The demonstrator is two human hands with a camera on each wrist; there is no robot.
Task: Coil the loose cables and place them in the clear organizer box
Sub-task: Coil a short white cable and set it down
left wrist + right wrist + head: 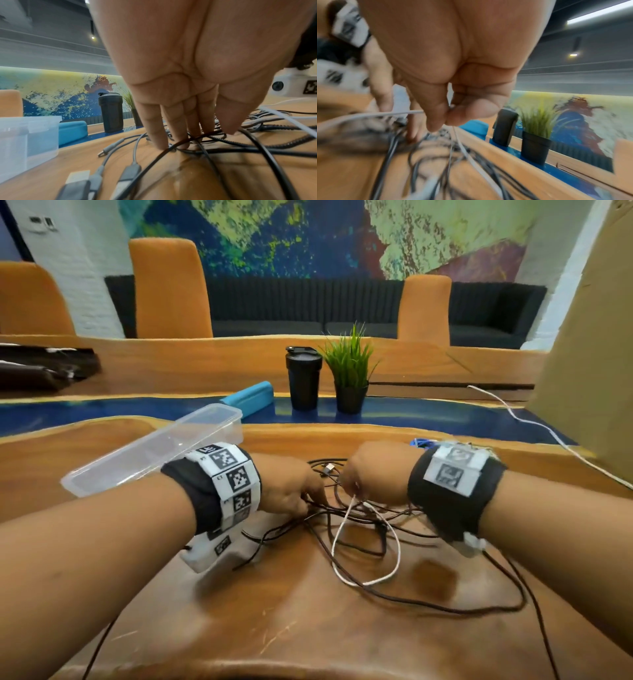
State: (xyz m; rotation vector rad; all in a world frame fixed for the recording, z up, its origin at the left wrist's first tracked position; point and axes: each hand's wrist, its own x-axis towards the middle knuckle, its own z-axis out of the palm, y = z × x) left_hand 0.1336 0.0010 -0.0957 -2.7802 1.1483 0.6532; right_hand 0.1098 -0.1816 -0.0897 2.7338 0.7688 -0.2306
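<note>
Untangling step: right hand (373, 474) pinches white cable (345, 520) from black cable tangle (363, 513), left hand (287, 487) straight-fingered pins tangle on counter (308, 631); next, free and coil it.

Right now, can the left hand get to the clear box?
Probably yes. The box lies just left of the left hand, with nothing between them. But its fingers are down among the dark cables, so it must leave those first.

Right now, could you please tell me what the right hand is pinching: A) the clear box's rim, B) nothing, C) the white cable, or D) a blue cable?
C: the right hand pinches the white cable between thumb and finger, its loop trailing on the table.
</note>
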